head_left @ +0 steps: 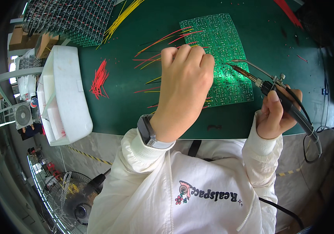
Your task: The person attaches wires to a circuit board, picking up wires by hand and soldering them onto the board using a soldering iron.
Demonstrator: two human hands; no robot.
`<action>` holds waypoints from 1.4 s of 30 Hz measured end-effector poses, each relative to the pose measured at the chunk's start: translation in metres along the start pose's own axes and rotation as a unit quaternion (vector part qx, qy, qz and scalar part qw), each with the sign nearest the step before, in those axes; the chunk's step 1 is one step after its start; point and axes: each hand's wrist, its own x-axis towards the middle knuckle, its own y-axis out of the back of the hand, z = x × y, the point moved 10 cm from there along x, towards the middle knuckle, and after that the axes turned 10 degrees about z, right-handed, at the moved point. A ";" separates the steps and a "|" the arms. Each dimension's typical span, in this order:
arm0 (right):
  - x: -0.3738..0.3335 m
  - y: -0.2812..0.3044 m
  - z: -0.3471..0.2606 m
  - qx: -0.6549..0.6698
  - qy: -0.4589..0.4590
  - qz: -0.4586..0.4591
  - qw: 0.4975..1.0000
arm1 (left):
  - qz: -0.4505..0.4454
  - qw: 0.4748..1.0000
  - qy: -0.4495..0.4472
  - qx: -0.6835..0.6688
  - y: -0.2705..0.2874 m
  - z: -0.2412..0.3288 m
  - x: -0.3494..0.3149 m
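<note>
A green circuit board panel (235, 50) lies on the dark green table, with rows of small boards in it. Red, yellow and black wires (163, 40) stick out past its left edge. Over that edge, my left hand (186, 74) is closed with its fingers curled down; the back of the hand hides the fingertips and anything between them. My right hand (278, 115) grips a soldering iron (290, 107) with a thin metal feed tube (254, 67) clamped alongside. The iron's tip points left, at or just above the panel's middle, near my left hand's knuckles.
Loose red wires (99, 80) lie in a pile at the left, beside a white plastic bin (71, 93). Yellow wires (122, 19) and stacked board panels (71, 19) are at the far left. More red wires (288, 13) lie far right. A black cable (311, 144) trails from the iron.
</note>
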 end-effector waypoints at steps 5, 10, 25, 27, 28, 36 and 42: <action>0.001 -0.001 0.000 0.062 -0.052 0.008 0.997 | 0.071 0.991 0.108 -0.034 0.048 -0.051 -0.015; 0.002 -0.008 -0.004 0.058 -0.046 0.008 0.997 | -0.004 0.969 0.231 0.093 0.080 -0.173 -0.080; 0.000 -0.002 -0.002 0.049 -0.040 0.020 0.998 | -0.007 0.979 0.140 0.145 0.078 -0.185 -0.084; -0.001 -0.001 -0.003 0.057 -0.049 0.020 0.997 | 0.001 0.980 0.175 0.098 0.077 -0.181 -0.080; -0.002 0.000 -0.004 0.051 -0.048 0.023 0.997 | 0.039 0.968 0.245 0.041 0.083 -0.181 -0.083; -0.013 0.000 -0.011 0.000 0.006 -0.034 0.999 | 0.071 0.981 0.070 -0.168 0.032 -0.006 -0.027; -0.017 0.009 -0.001 -0.002 -0.022 -0.053 0.998 | 0.065 0.989 0.059 -0.118 0.013 0.004 -0.028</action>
